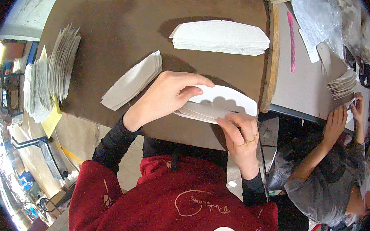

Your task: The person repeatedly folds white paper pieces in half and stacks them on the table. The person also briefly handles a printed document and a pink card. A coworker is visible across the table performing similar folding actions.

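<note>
In front of me lies a small stack of long white curved pieces, which look like paper or stiff cloth. The top piece is lifted at its far edge, and a greyer layer shows below. My left hand pinches its left end between thumb and fingers. At the near right edge, the bent fingers of my right hand grip the same piece; a thin yellow band circles one finger. Left of my left hand rests a slanted stack of similar pieces. A larger stack of white pieces sits farther back.
A wooden strip edges the brown table on the right. Upright bundles of pieces line its left edge. Beyond the strip are a pink strip, plastic bags and a co-worker's hands holding something pale.
</note>
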Demonstrator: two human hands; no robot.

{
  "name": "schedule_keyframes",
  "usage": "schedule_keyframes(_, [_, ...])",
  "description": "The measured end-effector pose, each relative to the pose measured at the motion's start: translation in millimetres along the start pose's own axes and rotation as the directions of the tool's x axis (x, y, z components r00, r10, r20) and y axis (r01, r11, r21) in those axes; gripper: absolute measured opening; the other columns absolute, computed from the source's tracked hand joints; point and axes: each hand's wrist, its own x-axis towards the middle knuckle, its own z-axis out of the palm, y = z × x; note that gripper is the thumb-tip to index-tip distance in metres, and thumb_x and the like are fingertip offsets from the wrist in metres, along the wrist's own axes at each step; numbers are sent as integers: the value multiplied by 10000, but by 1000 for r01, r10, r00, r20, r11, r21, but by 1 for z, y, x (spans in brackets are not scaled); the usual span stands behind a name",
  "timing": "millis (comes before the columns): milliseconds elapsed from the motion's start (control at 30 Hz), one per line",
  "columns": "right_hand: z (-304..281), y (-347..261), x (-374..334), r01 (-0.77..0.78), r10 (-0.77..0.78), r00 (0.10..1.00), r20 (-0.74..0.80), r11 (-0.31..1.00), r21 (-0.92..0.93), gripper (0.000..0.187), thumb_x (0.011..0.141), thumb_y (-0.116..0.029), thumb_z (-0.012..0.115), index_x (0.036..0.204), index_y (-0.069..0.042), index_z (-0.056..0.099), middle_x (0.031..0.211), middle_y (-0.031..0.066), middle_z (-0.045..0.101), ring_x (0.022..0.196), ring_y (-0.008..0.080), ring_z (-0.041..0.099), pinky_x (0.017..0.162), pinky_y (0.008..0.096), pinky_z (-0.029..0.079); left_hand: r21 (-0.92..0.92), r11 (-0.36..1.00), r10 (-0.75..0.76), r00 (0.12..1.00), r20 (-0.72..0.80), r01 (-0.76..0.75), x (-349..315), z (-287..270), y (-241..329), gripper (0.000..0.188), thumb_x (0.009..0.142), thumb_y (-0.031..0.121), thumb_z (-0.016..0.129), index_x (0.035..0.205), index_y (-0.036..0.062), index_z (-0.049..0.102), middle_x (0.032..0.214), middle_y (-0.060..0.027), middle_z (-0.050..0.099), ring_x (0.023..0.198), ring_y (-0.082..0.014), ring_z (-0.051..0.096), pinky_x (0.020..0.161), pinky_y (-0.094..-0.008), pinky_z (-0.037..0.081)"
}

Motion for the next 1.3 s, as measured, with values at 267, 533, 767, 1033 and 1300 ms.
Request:
schedule_keyframes(267, [-4, 5, 17, -31, 28, 999, 34, 996, 82, 470, 652, 77, 787, 1073, -125, 741, 1022, 63, 637, 915, 250, 629, 735, 351, 541, 434, 770, 545, 836, -65, -468, -9, -11, -26, 314, 781, 52, 681, 1088, 91, 731, 1121, -82, 724, 913, -249, 724, 792, -332, 595])
schedule_keyframes(533, [-5, 4, 18, -39, 34, 999, 43, 993, 115, 437, 689, 3, 753, 1099, -147, 729, 1015, 41, 605, 890, 231, 625, 769, 370, 545, 283, 857, 429, 900, 69, -430, -6, -21, -28, 243, 835, 45, 737, 1077, 51, 753, 1103, -110, 733, 972, -245, 722, 841, -332, 585])
schedule_keyframes(767, [-4, 5, 23, -52, 48, 998, 39, 993, 107, 434, 690, -5, 767, 1102, -138, 732, 1011, 42, 607, 886, 227, 627, 773, 377, 542, 16, 960, 270, 942, 200, -279, -8, -22, -28, 267, 829, 114, 773, 1086, 43, 757, 1123, -119, 734, 968, -259, 727, 827, -347, 588])
schedule_keyframes(1033, [-3, 2, 19, -52, 49, 998, 29, 993, 106, 415, 684, 15, 781, 1070, -135, 751, 1013, 43, 621, 942, 249, 619, 797, 379, 544, 108, 887, 405, 869, 283, -449, -5, -34, -21, 178, 845, 91, 759, 1015, 37, 769, 1032, -104, 758, 831, -270, 747, 725, -362, 607])
schedule_keyframes(1300, [-4, -2, 15, 49, -55, 996, -64, 994, -100, 416, 647, -2, 786, 1019, -186, 762, 1010, 44, 647, 923, 236, 627, 795, 363, 514, 265, 928, 214, 957, 194, -262, 4, -21, -17, 204, 881, 29, 651, 1070, 89, 700, 988, -108, 733, 848, -292, 718, 746, -368, 576])
